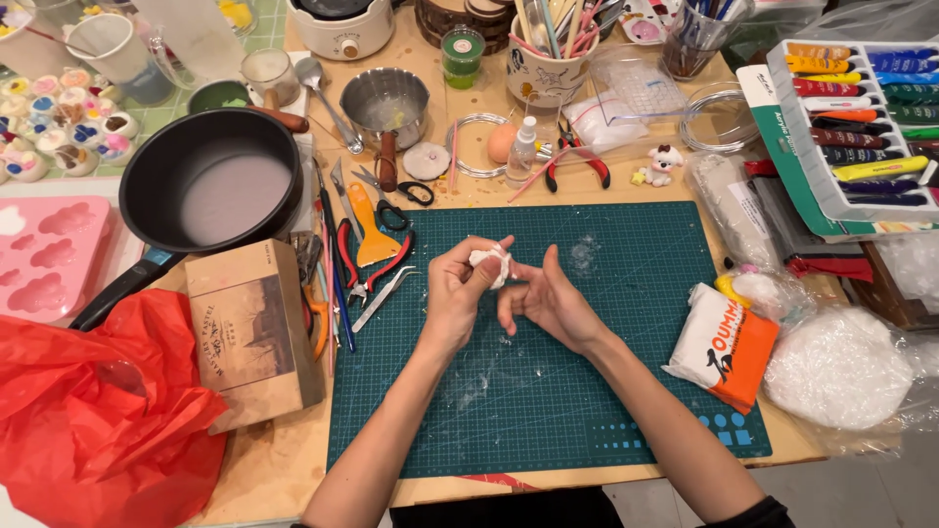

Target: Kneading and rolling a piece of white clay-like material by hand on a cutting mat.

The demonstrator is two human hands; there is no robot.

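White clay lump (489, 263) pinched in left hand (455, 288) fingertips; right hand (548, 298) fingers loosely spread, touching it, over green cutting mat (636, 323).

A small white clay lump (490, 264), soft and crumpled, sits pinched above the green cutting mat (636, 372).

Wooden table (293, 455), green cutting mat (606, 391), black pan (210, 181), red bag (98, 411)
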